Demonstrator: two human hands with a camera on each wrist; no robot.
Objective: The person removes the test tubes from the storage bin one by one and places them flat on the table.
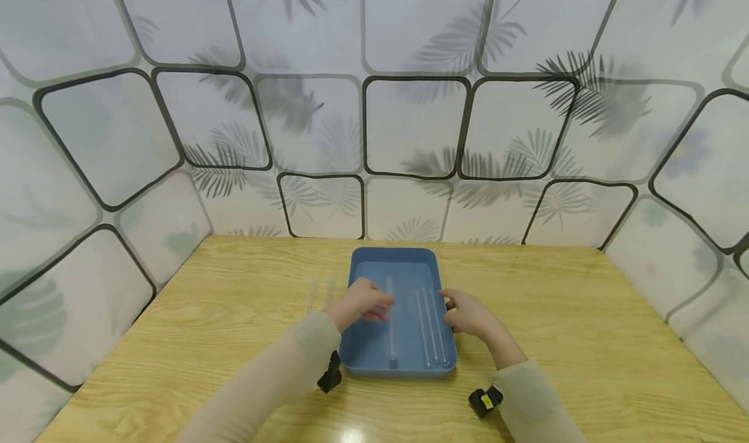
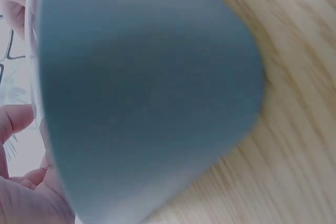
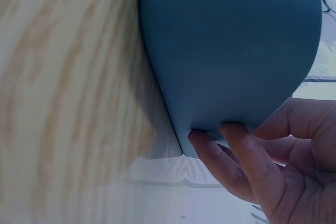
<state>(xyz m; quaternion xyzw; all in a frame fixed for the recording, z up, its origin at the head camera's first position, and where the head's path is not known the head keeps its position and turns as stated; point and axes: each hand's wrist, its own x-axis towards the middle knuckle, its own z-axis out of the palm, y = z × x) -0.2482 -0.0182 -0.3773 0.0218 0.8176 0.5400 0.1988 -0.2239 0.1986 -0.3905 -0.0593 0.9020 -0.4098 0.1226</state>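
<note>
A blue rectangular tray (image 1: 394, 254) stands on the table. My left hand (image 1: 364, 298) is over its inside, thumb and fingertips pinching a clear test tube (image 1: 393, 339) that lies lengthwise near the middle. Three more clear test tubes (image 1: 433, 332) lie side by side along the tray's right wall. At that wall my right hand (image 1: 471, 313) grips the tray, with fingers (image 3: 257, 163) against its outer side and the thumb by the rim. In the left wrist view the tray's wall (image 2: 152, 87) hides much of the left hand (image 2: 31, 192).
On the wooden table (image 1: 544, 300), left of the tray, lie two clear tubes (image 1: 312, 293), partly hidden by my left forearm. A patterned fabric wall (image 1: 409, 124) rises behind the table and on both sides.
</note>
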